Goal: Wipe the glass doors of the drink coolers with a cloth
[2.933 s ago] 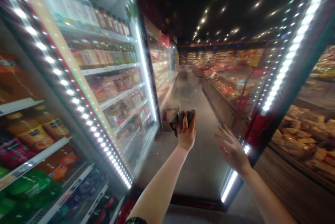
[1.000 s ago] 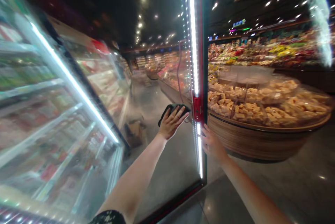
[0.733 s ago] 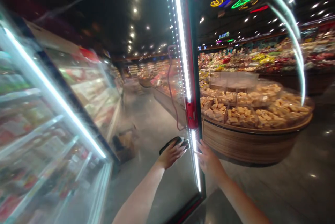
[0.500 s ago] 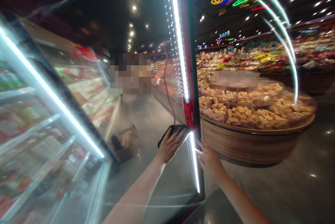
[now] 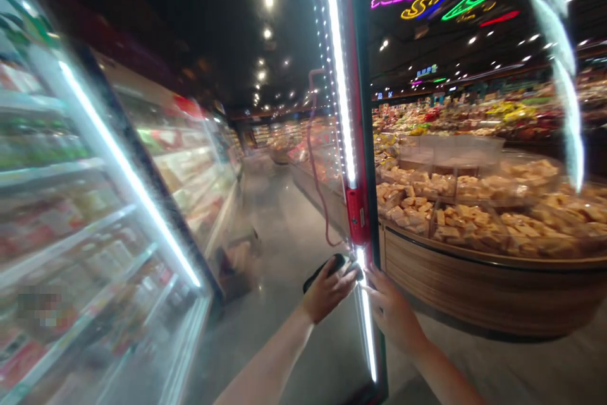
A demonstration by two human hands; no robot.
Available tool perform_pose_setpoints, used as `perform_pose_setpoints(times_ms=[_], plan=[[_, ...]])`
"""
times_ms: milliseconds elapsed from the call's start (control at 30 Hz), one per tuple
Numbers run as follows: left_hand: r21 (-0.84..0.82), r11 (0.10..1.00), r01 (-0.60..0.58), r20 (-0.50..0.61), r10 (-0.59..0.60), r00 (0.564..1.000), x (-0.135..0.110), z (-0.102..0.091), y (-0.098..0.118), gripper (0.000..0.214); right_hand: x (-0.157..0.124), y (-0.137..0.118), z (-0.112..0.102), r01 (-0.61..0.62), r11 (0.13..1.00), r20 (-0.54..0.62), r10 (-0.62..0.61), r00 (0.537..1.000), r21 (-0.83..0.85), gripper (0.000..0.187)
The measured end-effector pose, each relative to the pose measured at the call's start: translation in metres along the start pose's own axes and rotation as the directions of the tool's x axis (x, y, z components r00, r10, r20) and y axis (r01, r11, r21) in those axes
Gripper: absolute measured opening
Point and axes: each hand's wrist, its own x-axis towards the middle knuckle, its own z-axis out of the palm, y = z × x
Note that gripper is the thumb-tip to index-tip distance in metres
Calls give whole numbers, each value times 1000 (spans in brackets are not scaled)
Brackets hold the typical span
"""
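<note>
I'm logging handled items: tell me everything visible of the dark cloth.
The dark cloth looks black and soft, folded or bunched. The left hand covers much of it, leaving one edge showing. It appears pressed against the door's glass pane, beside the light strip; its full outline is hidden.

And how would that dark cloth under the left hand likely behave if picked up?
The dark cloth would probably flop, since its edge curves round the left hand. It's likely light, looking little bigger than that hand. Its flattish shape makes rolling unlikely.
</note>
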Motion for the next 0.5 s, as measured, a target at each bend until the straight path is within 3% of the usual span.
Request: perform_pose_setpoints(times_ms=[67, 133, 200, 300, 367, 433, 500], plan=[[93, 996, -1, -131, 13, 991, 5, -6, -10, 42, 2, 2, 2, 41, 999, -39, -42, 998, -20, 57], [163, 986, 42, -228, -4, 974, 3, -3, -7, 44, 0, 5, 8, 75, 996, -101, -80, 992, -45, 60], [180, 983, 41, -242, 4, 970, -7, 11, 8, 42, -6, 7, 20, 98, 994, -181, -107, 978, -57, 63], [197, 978, -75, -219, 118, 968, -22, 37, 34, 33, -11, 11, 40, 115, 993, -279, -120, 953, -35, 62], [218, 966, -139, -228, 188, 955, -26, 43, 36, 29, -10, 12, 50, 138, 990, -303, -137, 943, -20, 60], [236, 962, -135, -252, 195, 948, -23, 36, 24, 28, -6, 14, 56, 168, 985, -315, -168, 934, -29, 59], [245, 969, -34, -287, 106, 952, -19, 18, 5, 33, -1, 18, 59, 183, 981, -313, -194, 930, -66, 60]])
